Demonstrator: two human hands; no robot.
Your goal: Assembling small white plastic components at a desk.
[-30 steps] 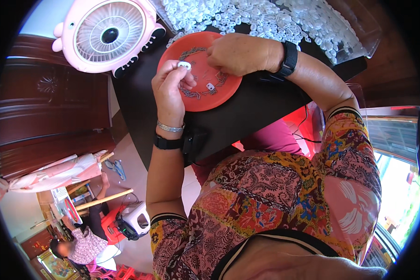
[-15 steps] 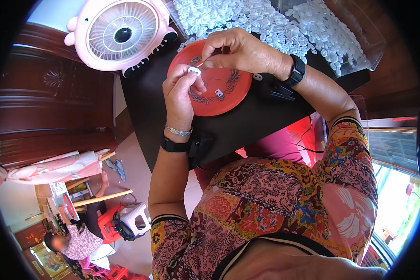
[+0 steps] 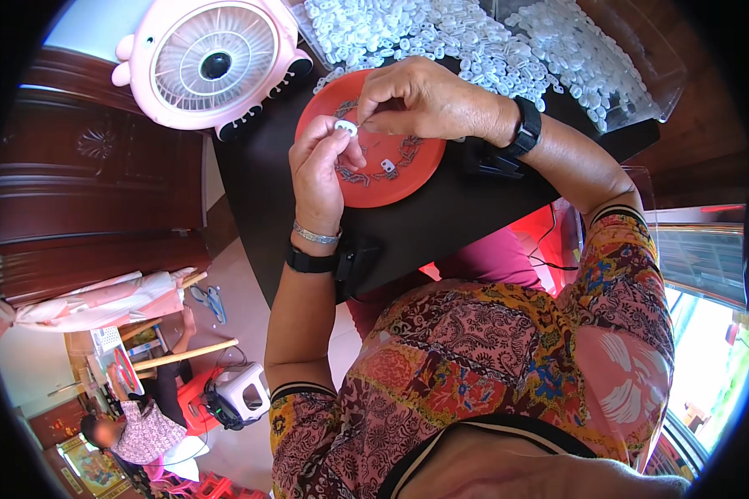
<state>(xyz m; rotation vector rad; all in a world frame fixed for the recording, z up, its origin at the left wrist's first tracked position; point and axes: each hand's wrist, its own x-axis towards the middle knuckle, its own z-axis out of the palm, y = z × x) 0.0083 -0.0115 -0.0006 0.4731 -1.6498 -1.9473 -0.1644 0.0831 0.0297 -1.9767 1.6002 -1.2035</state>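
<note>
My left hand [image 3: 320, 170] pinches a small white plastic piece [image 3: 346, 127] between thumb and fingertips, just above a round red dish [image 3: 391, 179]. My right hand [image 3: 429, 100] hovers over the dish's far side, its thumb and forefinger pinched on something thin and tiny right beside the white piece; I cannot make out what it is. On the dish lie small dark metal bits [image 3: 408, 150] and one more white piece [image 3: 388, 166]. Both wrists wear black bands, and the left also has a silver bracelet.
The dish rests on a black table [image 3: 441, 220]. Behind it lies a big heap of white plastic pieces [image 3: 474, 41], part of it in a clear box. A pink desk fan [image 3: 212, 62] stands at the left. Another person sits far below on the floor.
The view has shifted so the dish and hands sit lower. My right hand has slid from the dish's far rim toward the left hand, and the fingertips now meet at the white piece.
</note>
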